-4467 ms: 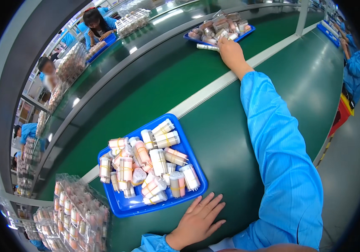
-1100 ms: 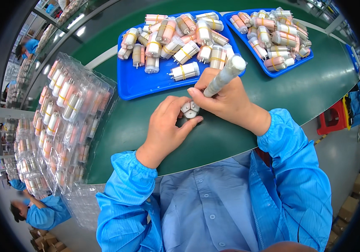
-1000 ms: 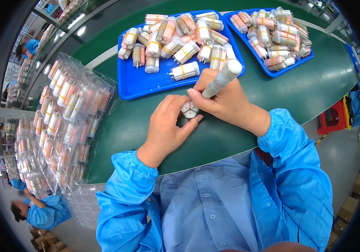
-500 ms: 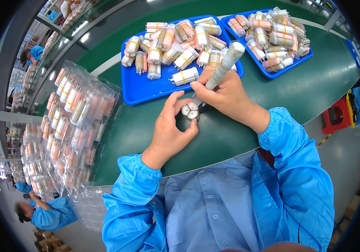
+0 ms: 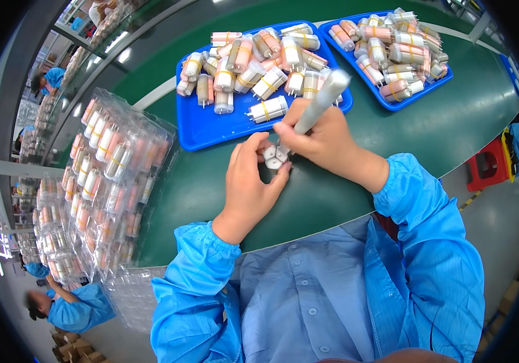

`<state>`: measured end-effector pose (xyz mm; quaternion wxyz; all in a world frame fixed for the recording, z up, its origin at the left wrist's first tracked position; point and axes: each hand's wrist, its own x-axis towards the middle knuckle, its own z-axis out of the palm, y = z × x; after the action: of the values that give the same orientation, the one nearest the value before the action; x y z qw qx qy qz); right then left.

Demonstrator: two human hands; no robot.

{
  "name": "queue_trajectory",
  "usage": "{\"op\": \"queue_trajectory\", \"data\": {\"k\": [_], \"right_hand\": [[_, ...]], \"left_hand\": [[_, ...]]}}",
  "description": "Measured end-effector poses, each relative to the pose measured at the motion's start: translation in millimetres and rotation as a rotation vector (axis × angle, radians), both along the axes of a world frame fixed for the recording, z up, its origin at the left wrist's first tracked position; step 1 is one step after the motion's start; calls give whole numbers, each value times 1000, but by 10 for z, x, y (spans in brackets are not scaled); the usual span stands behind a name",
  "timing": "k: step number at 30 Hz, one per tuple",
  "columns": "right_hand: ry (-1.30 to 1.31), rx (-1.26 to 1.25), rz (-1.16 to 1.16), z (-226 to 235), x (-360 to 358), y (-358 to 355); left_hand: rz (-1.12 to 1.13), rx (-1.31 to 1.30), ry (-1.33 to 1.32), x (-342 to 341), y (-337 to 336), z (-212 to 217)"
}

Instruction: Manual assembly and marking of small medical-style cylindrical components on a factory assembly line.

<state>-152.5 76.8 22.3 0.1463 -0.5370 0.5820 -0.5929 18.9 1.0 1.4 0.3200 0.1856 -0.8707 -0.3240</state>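
Note:
Between the thumb and fingers of my left hand (image 5: 251,181) stands a small round bundle of cylinders (image 5: 274,158), its white end faces pointing up at me. My right hand (image 5: 326,136) is wrapped round a thick, whitish stick-shaped tool (image 5: 322,103), which leans away to the upper right. The tool's thin lower end meets the bundle's edge; its exact kind cannot be made out. Just beyond my hands lies a blue tray (image 5: 205,130) heaped with pink, white and grey cylinder bundles held by yellow bands. One white banded bundle (image 5: 268,110) lies nearest in that tray.
A second blue tray (image 5: 408,104), piled with similar bundles, stands at the far right on the green table (image 5: 332,199). Stacked clear plastic trays (image 5: 111,157) full of bundles crowd the left. Beyond the table's right edge is a red stool (image 5: 488,170). Co-workers in blue (image 5: 81,310) are at left.
My right hand has tipped the tool slightly, its top now lower. The bundle in my left hand has turned a little, and the left fingers have shifted round it.

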Motion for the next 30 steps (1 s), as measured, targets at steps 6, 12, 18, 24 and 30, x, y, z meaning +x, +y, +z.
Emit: {"op": "queue_trajectory", "data": {"k": [6, 12, 18, 24, 30], "right_hand": [[7, -26, 54, 17, -36, -7], [112, -54, 55, -26, -28, -37], [314, -81, 62, -17, -3, -62], [-220, 18, 15, 34, -129, -56], [-343, 46, -17, 3, -270, -58]], "left_hand": [[-125, 57, 14, 18, -32, -56], [-133, 47, -53, 14, -54, -70], [-11, 46, -21, -9, 13, -32], [-38, 518, 20, 123, -55, -29], [-199, 893, 238, 378, -208, 40]]}}
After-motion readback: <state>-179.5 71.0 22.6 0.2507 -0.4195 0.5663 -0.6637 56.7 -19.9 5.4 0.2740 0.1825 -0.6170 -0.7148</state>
